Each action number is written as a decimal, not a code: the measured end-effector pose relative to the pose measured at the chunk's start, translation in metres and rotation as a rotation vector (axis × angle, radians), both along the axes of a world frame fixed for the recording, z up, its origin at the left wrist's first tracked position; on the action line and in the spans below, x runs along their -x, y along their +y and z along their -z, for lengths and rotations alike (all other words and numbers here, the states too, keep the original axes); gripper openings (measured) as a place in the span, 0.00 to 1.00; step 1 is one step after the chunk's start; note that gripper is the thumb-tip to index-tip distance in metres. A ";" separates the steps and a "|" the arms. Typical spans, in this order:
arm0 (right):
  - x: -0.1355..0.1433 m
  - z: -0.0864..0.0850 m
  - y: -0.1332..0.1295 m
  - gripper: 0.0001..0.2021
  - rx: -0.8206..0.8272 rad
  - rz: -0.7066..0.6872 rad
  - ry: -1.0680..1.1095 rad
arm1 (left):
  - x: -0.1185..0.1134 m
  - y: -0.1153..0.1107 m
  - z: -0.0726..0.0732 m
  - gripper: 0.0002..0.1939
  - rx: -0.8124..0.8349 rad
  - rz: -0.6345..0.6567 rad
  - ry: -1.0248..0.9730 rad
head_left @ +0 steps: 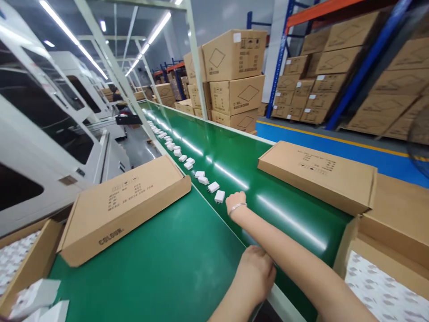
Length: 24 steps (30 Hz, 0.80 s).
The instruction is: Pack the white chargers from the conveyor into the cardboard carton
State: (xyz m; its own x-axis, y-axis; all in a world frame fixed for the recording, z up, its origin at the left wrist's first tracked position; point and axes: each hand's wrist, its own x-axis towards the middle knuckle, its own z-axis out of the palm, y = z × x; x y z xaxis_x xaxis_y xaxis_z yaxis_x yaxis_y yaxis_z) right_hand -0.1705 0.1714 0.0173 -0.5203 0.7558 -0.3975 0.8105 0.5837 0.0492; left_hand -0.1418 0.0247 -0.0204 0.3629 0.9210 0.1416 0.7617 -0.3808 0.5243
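My right hand (236, 202), with a silver bangle at the wrist, is over the green conveyor belt (234, 156), its fingers curled in. Whatever it may hold is hidden. Just left of it lies the nearest white plug adapter (219, 197), apart from the knuckles. A row of more white plug adapters (213, 187) runs away along the belt's left side. Lower down, my left hand (257, 273) is closed above the rail between the belt and the green tabletop (174, 250), below my right forearm. Its fingers turn away, hiding any contents.
A closed carton (127, 205) lies on the tabletop at left, another (318, 172) across the belt. Open boxes with patterned white contents stand at lower right (385, 286) and lower left (20, 259). Loose white pieces (36, 299) sit at the lower left corner. Upright posts rise beside the belt.
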 end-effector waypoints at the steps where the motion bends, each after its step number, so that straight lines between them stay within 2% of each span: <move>1: 0.005 0.002 0.001 0.13 0.021 0.030 -0.017 | 0.000 0.000 0.000 0.05 0.003 -0.002 -0.008; 5: 0.013 0.005 0.005 0.12 0.081 0.107 -0.078 | 0.000 0.001 -0.001 0.06 -0.003 -0.015 -0.020; 9: 0.017 0.002 0.014 0.12 0.033 0.061 -0.081 | -0.001 0.000 0.002 0.06 -0.012 -0.031 0.015; 13: 0.024 -0.003 0.017 0.13 -0.070 -0.170 0.034 | -0.001 -0.001 0.003 0.09 -0.001 -0.050 0.022; 17: 0.025 -0.001 0.011 0.10 -0.059 -0.443 0.100 | 0.000 -0.003 -0.001 0.10 0.016 -0.038 0.016; 20: 0.021 0.005 0.012 0.09 -0.056 -0.554 0.097 | 0.000 -0.003 -0.002 0.09 0.043 -0.016 0.011; 24: 0.016 0.012 0.020 0.08 -0.050 -0.614 0.113 | 0.001 -0.004 0.000 0.09 0.046 -0.023 -0.006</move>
State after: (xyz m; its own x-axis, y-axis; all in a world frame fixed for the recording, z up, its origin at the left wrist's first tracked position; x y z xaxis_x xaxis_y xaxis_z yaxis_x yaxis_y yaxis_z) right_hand -0.1862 0.1919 0.0052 -0.9022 0.3218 -0.2872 0.3297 0.9438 0.0219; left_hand -0.1425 0.0210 -0.0199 0.3407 0.9347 0.1015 0.7667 -0.3387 0.5454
